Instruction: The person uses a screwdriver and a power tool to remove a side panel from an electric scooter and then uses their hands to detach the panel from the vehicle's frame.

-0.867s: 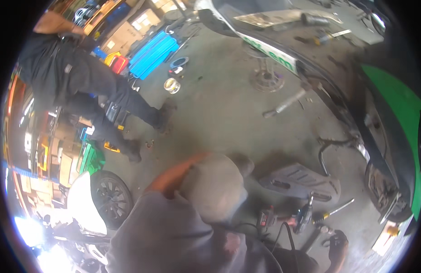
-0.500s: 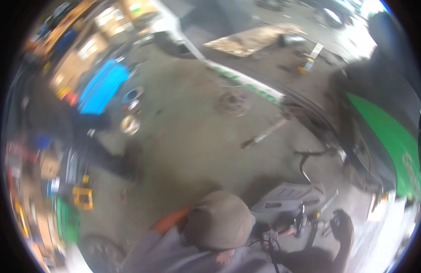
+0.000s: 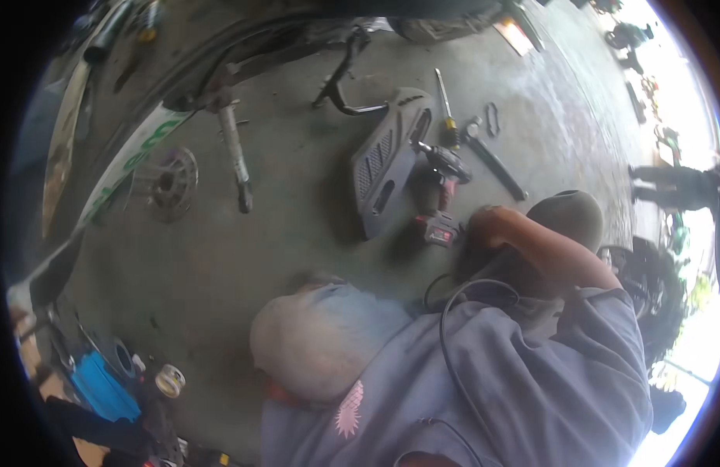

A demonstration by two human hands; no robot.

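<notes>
My right hand [image 3: 488,226] hangs in front of my right knee [image 3: 570,214], just right of the battery of a red and black cordless impact wrench [image 3: 446,191]. Its fingers point down and are largely hidden, so I cannot see whether they hold anything. My left hand is out of sight; a sliver of my left forearm [image 3: 291,395] shows below my left knee [image 3: 317,342]. Left of the wrench lies a grey slotted plastic panel [image 3: 395,156]. Beyond my right hand are a yellow-handled screwdriver [image 3: 446,109], a ratchet [image 3: 496,163] and a small dark loop-shaped part [image 3: 493,119].
A black bent metal stand [image 3: 348,86] touches the panel's far end. A metal strut [image 3: 235,159] and a round disc [image 3: 175,185] lie farther left. Past them runs a white and green bar [image 3: 134,159]. A blue box [image 3: 103,389] sits at lower left. A person [image 3: 675,187] stands far right.
My view has swung right, bringing the tools and panel nearer the middle. My right hand has come back from beyond the wrench to beside its battery.
</notes>
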